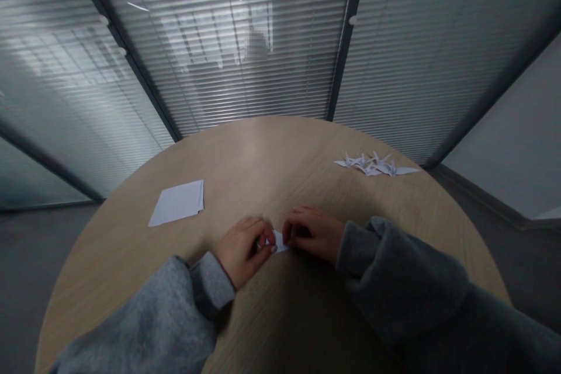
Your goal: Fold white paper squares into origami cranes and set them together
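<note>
A small folded piece of white paper (280, 242) lies on the round wooden table (263, 158), between my two hands. My left hand (248, 248) pinches its left end with thumb and fingers closed. At the paper's right end, the fingertips of my right hand (313, 232) are curled in and closed on it. Fingers cover both ends, so only the middle of the paper shows. Its exact folded shape is too small to make out.
Several white paper cranes (377, 165) sit clustered near the table's far right edge. To the left lies a stack of white paper sheets (177, 203). Glass panels with blinds (263, 87) stand close behind the table, and a white wall (517, 128) is at the right.
</note>
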Tool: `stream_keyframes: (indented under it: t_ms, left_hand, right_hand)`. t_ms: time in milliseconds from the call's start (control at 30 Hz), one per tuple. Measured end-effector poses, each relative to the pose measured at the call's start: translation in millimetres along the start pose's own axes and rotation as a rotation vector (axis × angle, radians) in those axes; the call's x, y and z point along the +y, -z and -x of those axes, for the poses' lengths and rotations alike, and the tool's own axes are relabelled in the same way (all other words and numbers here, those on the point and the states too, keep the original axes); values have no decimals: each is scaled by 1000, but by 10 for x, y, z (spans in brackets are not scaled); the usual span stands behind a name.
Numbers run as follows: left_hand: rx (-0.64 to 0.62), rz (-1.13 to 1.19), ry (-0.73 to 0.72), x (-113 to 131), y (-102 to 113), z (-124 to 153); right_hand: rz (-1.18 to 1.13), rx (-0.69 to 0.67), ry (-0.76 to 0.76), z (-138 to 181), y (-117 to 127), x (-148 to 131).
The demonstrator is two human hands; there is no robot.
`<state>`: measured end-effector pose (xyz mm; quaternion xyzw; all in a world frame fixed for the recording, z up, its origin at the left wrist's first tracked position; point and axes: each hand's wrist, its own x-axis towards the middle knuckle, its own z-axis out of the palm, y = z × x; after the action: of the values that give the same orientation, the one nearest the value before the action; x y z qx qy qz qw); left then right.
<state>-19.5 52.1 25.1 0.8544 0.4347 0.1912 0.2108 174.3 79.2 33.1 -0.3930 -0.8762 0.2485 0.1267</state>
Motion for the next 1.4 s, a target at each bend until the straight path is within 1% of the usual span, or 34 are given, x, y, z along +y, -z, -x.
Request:
stream_keyframes:
  t_ms: [200,300,400,500,633,767,867,1000,1167,1333,1400]
  left_hand:
    - [23,8,-3,-12,-24,12]
    - [36,0,-19,-12,-33,12]
    - [28,8,-40,-14,-33,9]
    - [27,13,-33,-17,-28,6]
    - [24,18,-9,-16,-26,4]
    - [39,33,6,-17,-41,6]
    - [39,50,47,-24,-52,3]
    - [7,58,104,-23,-46,-17]
    - [5,16,113,-5,-15,-47]
    - [3,8,114,-16,-7,-49]
    - [5,11,101,-26,-7,-48]
  right_hand:
    - [7,-9,-29,2,-13,84]
    - [-24,5,1,-6,-40,145]
    - [-77,-10,22,-10,-38,173]
    - [-69,0,26,-2,-17,177]
    - [-30,11,-32,13,14,185]
    - [3,-9,-62,17,30,192]
    - [29,-11,-75,24,38,176]
    - [73,7,-104,48,58,120]
    - [114,11,-164,76,96,53]
    - [181,-4,-197,92,135,47]
    - [206,30,-214,90,140,46]
